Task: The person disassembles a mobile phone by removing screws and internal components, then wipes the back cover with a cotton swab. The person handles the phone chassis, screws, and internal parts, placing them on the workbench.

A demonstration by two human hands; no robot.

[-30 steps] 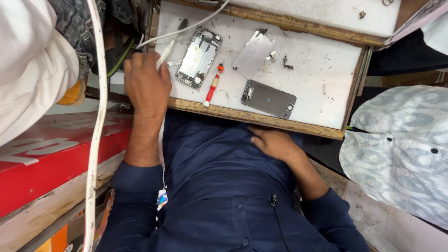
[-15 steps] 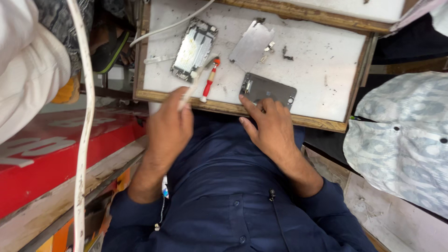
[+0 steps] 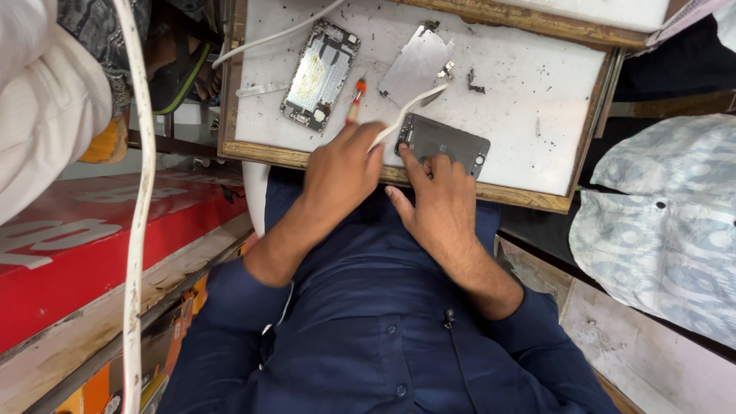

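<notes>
A white work board [image 3: 537, 115] with a wooden rim lies in front of me. My left hand [image 3: 337, 165] rests on its near edge and grips a thin white tool [image 3: 406, 111] whose tip reaches over a dark phone screen panel [image 3: 452, 142]. My right hand [image 3: 437, 192] presses its fingertips on that panel's near edge. A red-tipped screwdriver [image 3: 355, 100] lies just beyond my left hand, partly hidden by it. An opened phone housing [image 3: 318, 73] and a silver metal plate [image 3: 418, 73] lie farther back.
Small screws and a dark bit [image 3: 474, 79] are scattered on the board. A white cable [image 3: 138, 192] hangs down at the left over a red surface [image 3: 69, 261]. Another person's white sleeve [image 3: 38, 100] is at top left. Patterned cloth [image 3: 667, 222] lies at the right.
My left hand came down from the board's far left to the near edge and now holds the white tool. My right hand rose from my lap onto the dark panel.
</notes>
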